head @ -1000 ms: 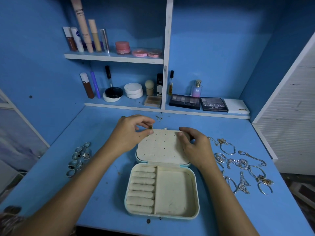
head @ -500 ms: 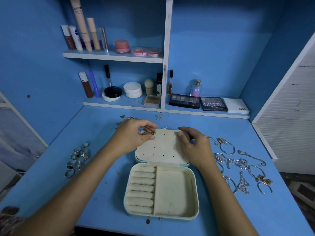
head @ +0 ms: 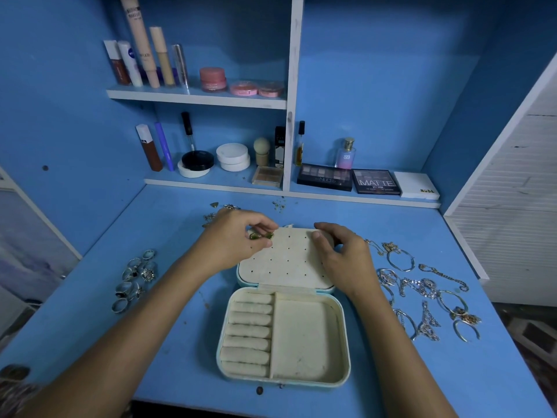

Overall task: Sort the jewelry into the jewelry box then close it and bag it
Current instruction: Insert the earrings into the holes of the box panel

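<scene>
The open jewelry box (head: 343,342) lies flat on the blue desk, cream inside, with ring rolls on the left and an empty tray on the right. Its perforated lid (head: 286,263) lies open behind it. My left hand (head: 235,239) pinches small gold-green earrings (head: 260,235) at the lid's upper left corner. My right hand (head: 340,251) holds the lid's upper right corner with curled fingers. A pile of silver rings (head: 135,279) lies to the left. Bracelets and chains (head: 422,297) are spread to the right.
A few small loose pieces (head: 220,209) lie behind my left hand. Shelves at the back hold cosmetics, eyeshadow palettes (head: 349,178) and a perfume bottle (head: 346,153). A white slatted panel (head: 512,191) borders the desk on the right.
My left hand has shifted slightly down and right along the lid's top edge, the earrings now over the lid's corner holes. My right hand has stayed on the lid.
</scene>
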Action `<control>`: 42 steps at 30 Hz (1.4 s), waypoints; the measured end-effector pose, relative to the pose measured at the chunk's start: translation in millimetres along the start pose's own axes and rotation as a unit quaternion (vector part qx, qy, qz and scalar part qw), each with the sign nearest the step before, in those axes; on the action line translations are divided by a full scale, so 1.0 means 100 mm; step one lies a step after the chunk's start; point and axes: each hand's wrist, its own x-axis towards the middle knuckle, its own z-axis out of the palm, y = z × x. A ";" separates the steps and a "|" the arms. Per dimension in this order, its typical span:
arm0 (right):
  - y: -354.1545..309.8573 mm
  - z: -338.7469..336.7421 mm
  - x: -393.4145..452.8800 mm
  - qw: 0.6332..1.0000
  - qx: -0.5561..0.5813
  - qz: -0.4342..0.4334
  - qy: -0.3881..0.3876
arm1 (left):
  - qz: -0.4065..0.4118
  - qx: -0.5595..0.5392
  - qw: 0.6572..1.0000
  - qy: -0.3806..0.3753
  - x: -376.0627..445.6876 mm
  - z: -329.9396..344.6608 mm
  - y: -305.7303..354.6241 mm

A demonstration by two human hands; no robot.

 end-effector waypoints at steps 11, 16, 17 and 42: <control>0.00 0.00 0.00 1.000 -0.003 0.001 -0.001 | -0.015 0.043 0.999 0.003 -0.02 0.03 -0.03; -0.01 -0.01 -0.01 1.000 -0.001 0.001 -0.003 | 0.034 0.049 0.997 0.052 -0.06 0.10 -0.11; -0.01 -0.01 -0.01 1.000 0.001 0.003 -0.003 | 0.027 0.047 0.996 0.067 -0.07 0.12 -0.13; -0.11 0.02 0.14 0.992 -0.125 -0.014 0.025 | -0.123 -0.142 0.978 0.089 -0.09 0.37 -0.23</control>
